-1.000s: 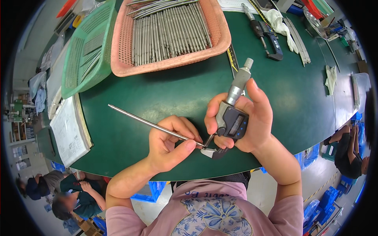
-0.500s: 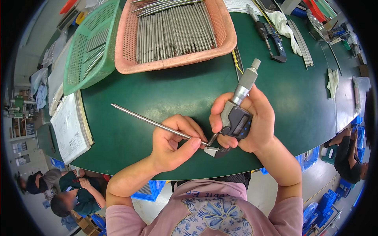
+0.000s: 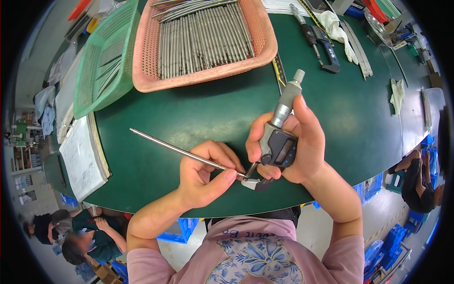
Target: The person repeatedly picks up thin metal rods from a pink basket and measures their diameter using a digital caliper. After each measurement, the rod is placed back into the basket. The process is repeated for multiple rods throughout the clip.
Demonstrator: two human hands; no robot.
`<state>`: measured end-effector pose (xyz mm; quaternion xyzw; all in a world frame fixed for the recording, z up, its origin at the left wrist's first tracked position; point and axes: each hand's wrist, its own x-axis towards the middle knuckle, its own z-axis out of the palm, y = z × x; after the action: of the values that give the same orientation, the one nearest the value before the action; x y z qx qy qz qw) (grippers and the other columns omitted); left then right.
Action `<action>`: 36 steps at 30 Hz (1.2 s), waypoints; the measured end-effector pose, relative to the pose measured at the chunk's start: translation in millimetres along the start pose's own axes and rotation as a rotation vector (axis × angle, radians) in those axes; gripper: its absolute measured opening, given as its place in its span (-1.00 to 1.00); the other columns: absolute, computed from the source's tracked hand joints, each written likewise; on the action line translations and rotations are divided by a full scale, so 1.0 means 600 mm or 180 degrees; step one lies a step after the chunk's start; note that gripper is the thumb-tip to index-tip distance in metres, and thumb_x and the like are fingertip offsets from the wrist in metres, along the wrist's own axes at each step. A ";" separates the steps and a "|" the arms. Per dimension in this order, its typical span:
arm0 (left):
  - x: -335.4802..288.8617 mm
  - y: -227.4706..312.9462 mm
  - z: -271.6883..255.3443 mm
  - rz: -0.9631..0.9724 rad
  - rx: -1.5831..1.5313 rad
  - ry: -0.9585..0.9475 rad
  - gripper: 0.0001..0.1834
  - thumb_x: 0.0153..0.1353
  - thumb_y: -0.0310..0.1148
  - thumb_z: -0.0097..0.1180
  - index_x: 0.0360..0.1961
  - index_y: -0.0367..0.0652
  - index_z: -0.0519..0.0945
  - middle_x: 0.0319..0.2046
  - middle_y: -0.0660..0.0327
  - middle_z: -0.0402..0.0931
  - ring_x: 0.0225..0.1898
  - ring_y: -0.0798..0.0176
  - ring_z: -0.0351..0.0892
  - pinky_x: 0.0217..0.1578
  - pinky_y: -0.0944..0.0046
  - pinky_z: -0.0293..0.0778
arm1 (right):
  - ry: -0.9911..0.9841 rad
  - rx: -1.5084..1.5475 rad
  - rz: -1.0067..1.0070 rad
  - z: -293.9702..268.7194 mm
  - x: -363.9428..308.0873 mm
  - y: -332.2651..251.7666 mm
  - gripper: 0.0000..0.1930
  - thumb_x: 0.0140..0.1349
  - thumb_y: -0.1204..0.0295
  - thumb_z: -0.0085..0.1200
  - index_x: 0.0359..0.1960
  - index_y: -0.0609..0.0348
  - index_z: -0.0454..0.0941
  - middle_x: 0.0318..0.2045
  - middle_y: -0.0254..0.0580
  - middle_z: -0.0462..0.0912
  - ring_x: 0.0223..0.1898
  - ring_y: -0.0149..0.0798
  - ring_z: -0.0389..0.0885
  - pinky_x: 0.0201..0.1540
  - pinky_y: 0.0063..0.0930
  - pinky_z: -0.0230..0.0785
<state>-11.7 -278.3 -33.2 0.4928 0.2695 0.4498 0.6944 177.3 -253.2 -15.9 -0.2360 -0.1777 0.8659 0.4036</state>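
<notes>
Pinched between the thumb and fingers of my left hand (image 3: 204,176) is a thin, shiny metal rod (image 3: 165,145). It slants up and away to the left, and its near end sits in the gap of a digital micrometer (image 3: 282,147). My right hand (image 3: 307,149) is wrapped round the micrometer's frame, its thumb raised alongside the grey thimble. The display faces up; its reading is too small to make out. Whether both measuring faces touch the rod cannot be told, since fingers crowd the spot.
Beyond my hands stands a pink basket (image 3: 204,81) full of metal rods, with a green basket (image 3: 84,97) of rods on its left. An open paper folder (image 3: 82,156) lies at the left. A second micrometer (image 3: 326,57), white gloves (image 3: 331,24) and loose rods (image 3: 358,49) lie far right.
The baskets and table items have shifted slightly left in view. My right thumb has moved a little along the thimble. Both hands keep their hold, with the rod end still in the micrometer gap.
</notes>
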 end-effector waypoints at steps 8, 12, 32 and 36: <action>0.000 0.000 -0.002 -0.0004 -0.0034 -0.0018 -0.89 0.04 -0.59 0.04 -0.42 -0.29 0.36 -0.43 0.03 0.45 -0.40 0.32 0.48 -0.36 0.38 0.41 | -0.0006 0.0017 0.0004 0.001 0.001 0.001 -0.24 0.11 -0.25 -0.46 -0.40 0.33 0.46 -0.56 -0.06 0.53 -0.78 -0.34 0.37 -0.73 -0.62 0.24; 0.000 0.001 -0.002 -0.0045 -0.0022 -0.0004 -0.90 0.06 -0.58 0.03 -0.43 -0.29 0.35 -0.43 0.03 0.45 -0.42 0.33 0.46 -0.37 0.38 0.40 | 0.0012 -0.0023 0.0013 0.001 0.001 0.000 -0.21 0.11 -0.26 -0.52 -0.37 0.33 0.45 -0.56 -0.06 0.53 -0.77 -0.34 0.37 -0.72 -0.61 0.24; 0.250 0.151 0.180 -0.1549 0.1939 -0.1417 -0.83 0.07 -0.39 0.12 -0.47 -0.22 0.39 -0.56 0.23 0.48 -0.65 0.47 0.44 -0.64 0.50 0.37 | -0.0092 0.0115 0.0011 -0.003 0.023 0.034 -0.32 0.19 -0.18 -0.57 -0.37 0.24 0.39 -0.61 -0.15 0.52 -0.84 -0.43 0.31 -0.80 -0.62 0.17; 0.398 0.059 0.248 -0.2194 0.2229 -0.1921 -0.77 0.06 -0.26 0.16 -0.47 -0.21 0.47 -0.56 0.27 0.52 -0.61 0.51 0.44 -0.61 0.52 0.37 | -0.0279 -0.0013 0.0251 -0.009 0.014 0.016 -0.30 0.22 -0.12 -0.63 -0.29 0.30 0.40 -0.57 -0.13 0.52 -0.82 -0.39 0.31 -0.72 -0.62 0.20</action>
<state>204.7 -128.0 71.1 0.6835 0.3373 -0.0790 0.6425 169.7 -252.2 -27.4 -0.2055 -0.1875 0.8903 0.3606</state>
